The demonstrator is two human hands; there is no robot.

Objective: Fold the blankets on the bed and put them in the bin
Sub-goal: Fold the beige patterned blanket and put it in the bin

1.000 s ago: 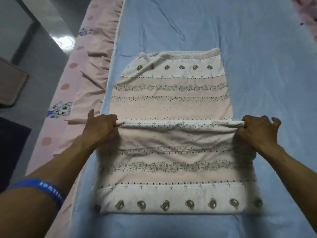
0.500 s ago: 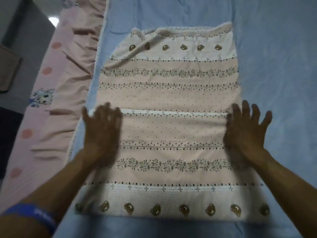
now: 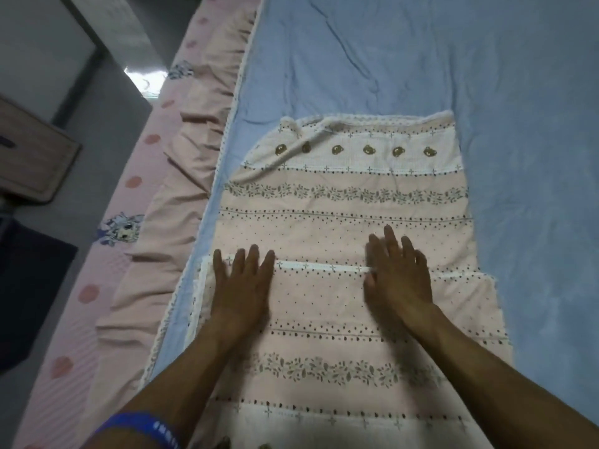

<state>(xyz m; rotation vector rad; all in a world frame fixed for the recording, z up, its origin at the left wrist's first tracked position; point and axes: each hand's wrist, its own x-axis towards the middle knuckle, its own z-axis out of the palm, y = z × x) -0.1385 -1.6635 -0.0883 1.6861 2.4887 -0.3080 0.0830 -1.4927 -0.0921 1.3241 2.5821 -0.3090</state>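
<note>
A pink and white blanket (image 3: pixel 350 202) with bear, leaf and dot stripes lies flat on the blue bed cover (image 3: pixel 421 59). Its near part is folded over, with the folded edge running across the middle. My left hand (image 3: pixel 241 286) lies flat, fingers straight, on the folded layer near its left end. My right hand (image 3: pixel 397 277) presses flat on the same edge nearer the middle, slightly blurred. Neither hand holds anything. No bin is in view.
A pink ruffled bed skirt (image 3: pixel 181 196) with cartoon prints hangs down the bed's left side. Beyond it is grey floor with a wooden piece of furniture (image 3: pixel 29 157) at the far left and a dark mat (image 3: pixel 29 286) below it.
One second ago both hands gripped the blanket's folded edge at its ends. They let go, flattened on the fabric, and have slid inward, the right hand most.
</note>
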